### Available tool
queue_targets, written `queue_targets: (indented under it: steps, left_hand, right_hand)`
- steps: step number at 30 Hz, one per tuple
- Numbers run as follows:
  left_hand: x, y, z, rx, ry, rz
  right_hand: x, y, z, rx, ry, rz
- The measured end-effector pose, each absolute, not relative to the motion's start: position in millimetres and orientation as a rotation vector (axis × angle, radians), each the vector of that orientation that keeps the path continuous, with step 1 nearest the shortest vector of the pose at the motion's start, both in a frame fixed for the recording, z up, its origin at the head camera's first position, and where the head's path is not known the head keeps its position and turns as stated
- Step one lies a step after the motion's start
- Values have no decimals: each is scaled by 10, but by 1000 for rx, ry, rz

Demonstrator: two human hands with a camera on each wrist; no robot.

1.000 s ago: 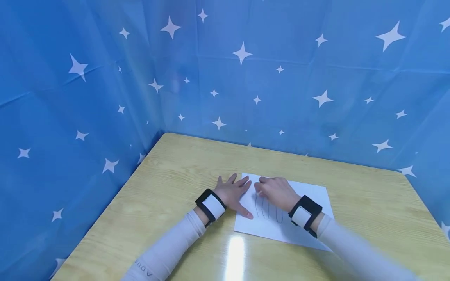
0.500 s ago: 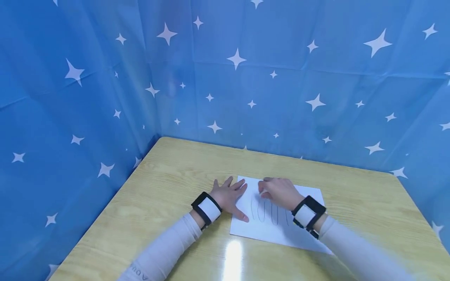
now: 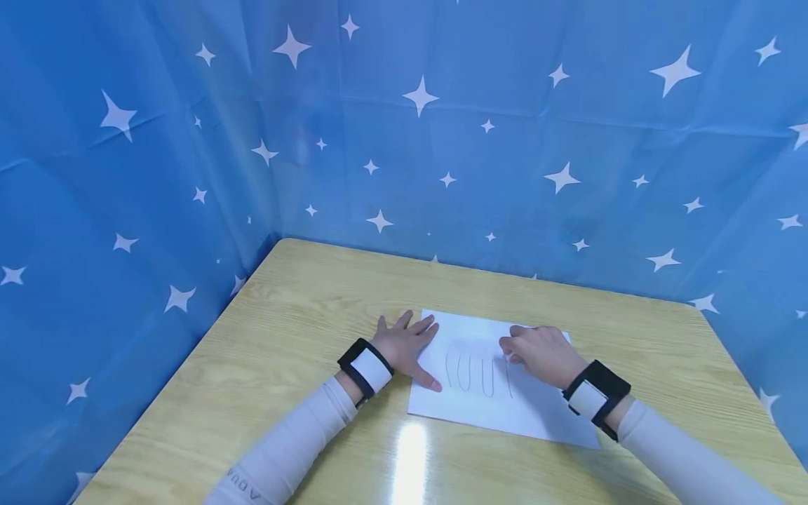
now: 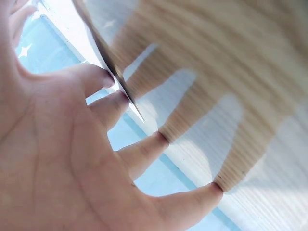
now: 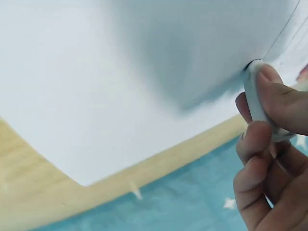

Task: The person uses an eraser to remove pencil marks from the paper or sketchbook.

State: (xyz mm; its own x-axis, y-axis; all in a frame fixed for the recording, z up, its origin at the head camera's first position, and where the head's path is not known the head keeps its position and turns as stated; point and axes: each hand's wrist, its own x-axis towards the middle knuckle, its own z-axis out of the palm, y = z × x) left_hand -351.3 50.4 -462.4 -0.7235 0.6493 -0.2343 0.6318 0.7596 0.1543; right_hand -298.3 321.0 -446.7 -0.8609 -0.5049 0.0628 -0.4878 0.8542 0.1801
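Note:
A white sheet of paper [image 3: 473, 414] lies on the table, bearing several curved pencil lines [image 3: 489, 379] whose upper ends fade into a faint smudge. My right hand [image 3: 544, 354] pinches a white eraser [image 5: 255, 94] between thumb and fingers. The eraser's darkened tip meets the paper at the end of a drawn line, as the right wrist view shows. With fingers spread, my left hand [image 3: 404, 351] rests across the sheet's left edge, its thumb on the paper. In the left wrist view the fingertips [image 4: 162, 139] touch the glossy tabletop and the paper's edge.
The wood-grain table [image 3: 328, 301] has rounded far corners and a bright light reflection near the front. Blue curtains [image 3: 379, 126] with white stars hang behind it and along the left side. Each wrist wears a black and white strap [image 3: 596, 398].
My right hand has moved right across the paper with the eraser, uncovering more of the pencil lines. The left hand stays at the sheet's left edge. The head view has shifted slightly.

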Motion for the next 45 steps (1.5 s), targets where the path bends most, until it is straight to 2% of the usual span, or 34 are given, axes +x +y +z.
queue_targets:
  steps: [3, 7, 12, 21, 24, 29, 32, 37, 42, 45]
  left_hand:
    - [-3484, 473, -4705, 985, 2664, 98]
    - [-3433, 456, -4828, 966, 2664, 101]
    - [-3400, 501, -4852, 988, 2653, 164]
    - [-3535, 491, -4646, 993, 2697, 122]
    - [-3518, 466, -4675, 987, 2673, 122]
    - [-3431, 500, -4802, 987, 2650, 144]
    - [-3400, 573, -4846, 1008, 2645, 172]
    - [-3438, 620, -4760, 1033, 2676, 134]
    - [-3511, 550, -4629, 1004, 2698, 79]
    - [-3509, 533, -4635, 1010, 2683, 87]
  right_hand:
    - [-2988, 3154, -4523, 762, -2956, -142]
    - [-3116, 2722, -4636, 832, -2950, -30]
    - [-3205, 2401, -4720, 946, -2851, -117]
    - [-3015, 3195, -4466, 772, -2901, -224]
    - [-3021, 3141, -4464, 772, -2939, -154]
    - [-3144, 2611, -4611, 857, -2919, -26]
    - [-3166, 2455, -4700, 907, -2867, -79]
    - [-3069, 2779, -4617, 834, -2862, -186]
    - [-2916, 3261, -4516, 699, -2909, -84]
    - [-2903, 3329, -4517, 684, -2932, -14]
